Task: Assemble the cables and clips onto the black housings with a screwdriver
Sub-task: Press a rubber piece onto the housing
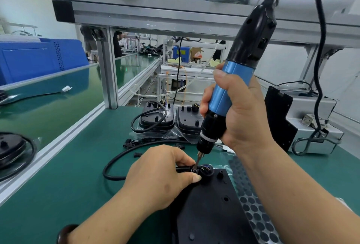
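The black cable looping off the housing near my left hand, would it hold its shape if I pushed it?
Probably not: the black cable lies in a loose curve on the green mat, so it likely flexes and slides. Its round jacket looks smooth, maybe slippery.

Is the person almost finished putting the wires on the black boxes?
Partly. Two housings at the back of the table already carry cables, so they look done. Right now the right hand presses the screwdriver tip onto a clip that the left hand pinches against the near housing with its cable. Loose clips remain on the table, so more seems left.
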A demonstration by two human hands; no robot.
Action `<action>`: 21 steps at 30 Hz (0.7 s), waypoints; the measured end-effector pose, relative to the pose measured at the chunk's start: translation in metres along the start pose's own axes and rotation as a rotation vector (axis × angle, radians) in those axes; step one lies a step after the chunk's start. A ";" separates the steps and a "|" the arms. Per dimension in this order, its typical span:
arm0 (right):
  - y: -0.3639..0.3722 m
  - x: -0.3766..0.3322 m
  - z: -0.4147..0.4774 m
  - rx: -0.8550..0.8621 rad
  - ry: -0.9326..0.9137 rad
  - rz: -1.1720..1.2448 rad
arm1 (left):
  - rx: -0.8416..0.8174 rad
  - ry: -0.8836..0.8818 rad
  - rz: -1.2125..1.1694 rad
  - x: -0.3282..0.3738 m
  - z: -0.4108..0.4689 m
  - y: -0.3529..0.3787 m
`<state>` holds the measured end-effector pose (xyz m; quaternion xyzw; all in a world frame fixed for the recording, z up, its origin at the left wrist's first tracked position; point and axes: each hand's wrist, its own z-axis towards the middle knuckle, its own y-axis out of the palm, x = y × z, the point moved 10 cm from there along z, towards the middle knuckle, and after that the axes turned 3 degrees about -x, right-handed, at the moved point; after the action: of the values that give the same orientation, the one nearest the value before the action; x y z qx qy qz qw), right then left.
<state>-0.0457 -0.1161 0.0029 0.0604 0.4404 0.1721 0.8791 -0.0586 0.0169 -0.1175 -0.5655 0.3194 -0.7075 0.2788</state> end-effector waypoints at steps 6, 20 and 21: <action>0.001 -0.001 0.001 -0.014 0.004 -0.023 | -0.003 0.003 -0.010 -0.001 0.000 0.001; 0.002 0.001 0.001 -0.011 0.017 -0.014 | -0.004 -0.007 -0.014 -0.001 0.000 0.000; 0.002 0.001 0.001 -0.013 0.016 -0.017 | -0.003 -0.007 -0.015 -0.001 0.000 0.000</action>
<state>-0.0446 -0.1133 0.0033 0.0496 0.4469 0.1679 0.8773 -0.0580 0.0179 -0.1181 -0.5707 0.3152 -0.7072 0.2736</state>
